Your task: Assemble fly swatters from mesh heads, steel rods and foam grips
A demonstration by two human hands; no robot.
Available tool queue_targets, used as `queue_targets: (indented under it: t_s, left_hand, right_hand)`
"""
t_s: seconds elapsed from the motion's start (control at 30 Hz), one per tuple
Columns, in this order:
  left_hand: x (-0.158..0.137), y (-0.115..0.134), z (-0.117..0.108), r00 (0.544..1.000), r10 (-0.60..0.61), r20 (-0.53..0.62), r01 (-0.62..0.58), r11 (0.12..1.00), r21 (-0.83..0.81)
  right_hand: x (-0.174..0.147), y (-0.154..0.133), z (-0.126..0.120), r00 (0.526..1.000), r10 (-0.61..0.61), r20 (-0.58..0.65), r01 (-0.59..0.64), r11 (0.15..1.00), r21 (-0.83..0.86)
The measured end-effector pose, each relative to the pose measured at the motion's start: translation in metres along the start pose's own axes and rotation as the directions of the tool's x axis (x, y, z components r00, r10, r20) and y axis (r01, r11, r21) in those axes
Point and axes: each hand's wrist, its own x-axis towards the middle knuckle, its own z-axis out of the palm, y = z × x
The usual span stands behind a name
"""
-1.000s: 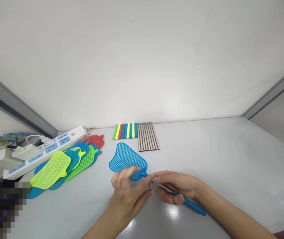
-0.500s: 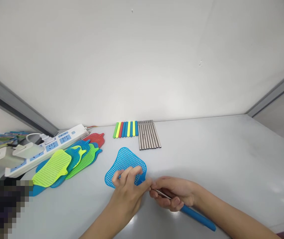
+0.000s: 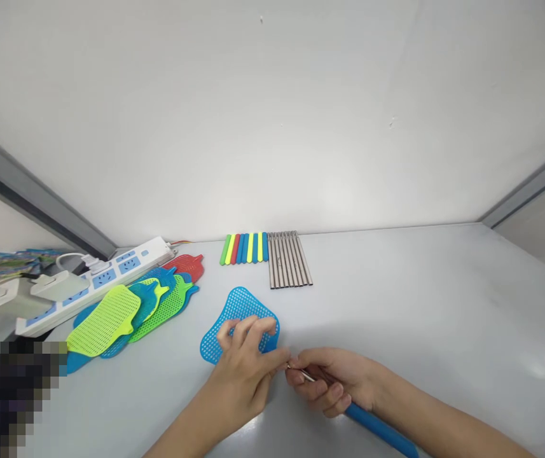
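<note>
A blue perforated fly swatter head [image 3: 242, 305] is under the fingers of my left hand [image 3: 243, 369]. That hand's thumb and forefinger pinch its narrow neck, which they mostly cover. Close against them, my right hand [image 3: 332, 381] wraps round a thin metal rod [image 3: 307, 375]. A blue handle [image 3: 381, 430] runs from the rod out below the right palm, toward the lower right. The rod's tip meets the neck between my fingertips; whether it sits inside cannot be seen.
Colored handles [image 3: 244, 248] lie in a row at the back beside several metal tubes [image 3: 290, 261]. Spare swatter heads [image 3: 105, 321] overlap at left, against a white power strip [image 3: 151, 251] with plugged-in adapters [image 3: 60, 285]. A wall [image 3: 272, 127] rises behind the table [image 3: 420, 299].
Both hands stay together at the joint, with slight finger shifts. The handle's end has dropped toward the bottom edge. The whole view has shifted a little.
</note>
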Motion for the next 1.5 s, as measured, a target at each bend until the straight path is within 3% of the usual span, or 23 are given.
queue_targets:
  t_s: [0.7, 1.23, 1.5]
  left_hand:
    - [0.006, -0.016, -0.009, 0.997, 0.054, 0.054, -0.059, 0.994, 0.097]
    - [0.005, -0.027, -0.02, 0.998, 0.049, 0.037, -0.055, 0.982, 0.182]
    - [0.003, -0.031, -0.011, 0.999, 0.039, 0.033, -0.043, 0.99, 0.132]
  right_hand:
    - [0.002, 0.002, -0.01, 0.999, -0.02, 0.045, 0.02, 1.0, 0.009]
    - [-0.004, 0.0, -0.003, 0.999, -0.024, -0.034, 0.022, 0.998, -0.063]
    - [-0.003, 0.0, -0.006, 0.999, -0.03, -0.014, 0.029, 0.998, -0.052]
